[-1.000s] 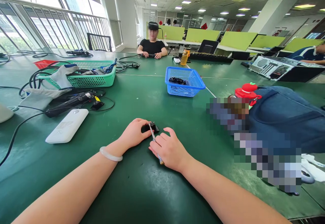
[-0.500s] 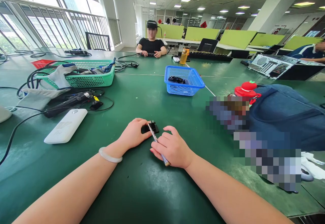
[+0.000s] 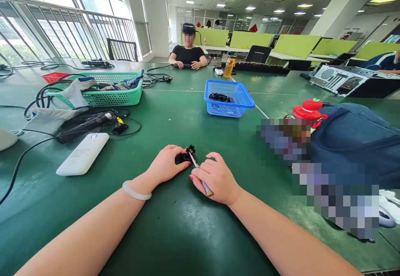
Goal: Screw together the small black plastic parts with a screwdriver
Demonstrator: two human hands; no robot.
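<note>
My left hand (image 3: 165,163) is closed around a small black part (image 3: 191,147) over the green tabletop, thumb on its near side. Part of the piece is hidden behind the fingers, and its exact kind does not show. In my right hand (image 3: 218,180) is a slim screwdriver (image 3: 206,188) with a pale, see-through handle. Its metal shaft slants up and left, and the tip meets the black part. My right index finger stands off the tool, while the other fingers and thumb grip it.
Beyond my hands stands a blue basket (image 3: 229,111) holding black pieces. To the left are a white power bank (image 3: 83,154), cables and a green basket (image 3: 125,96) with gloves. A dark blue bag (image 3: 359,142) lies right. Across the table sits a person (image 3: 188,55).
The black part has turned in my left hand, so a different side faces up. The screwdriver has shifted slightly right with my right hand, its tip still at the part.
</note>
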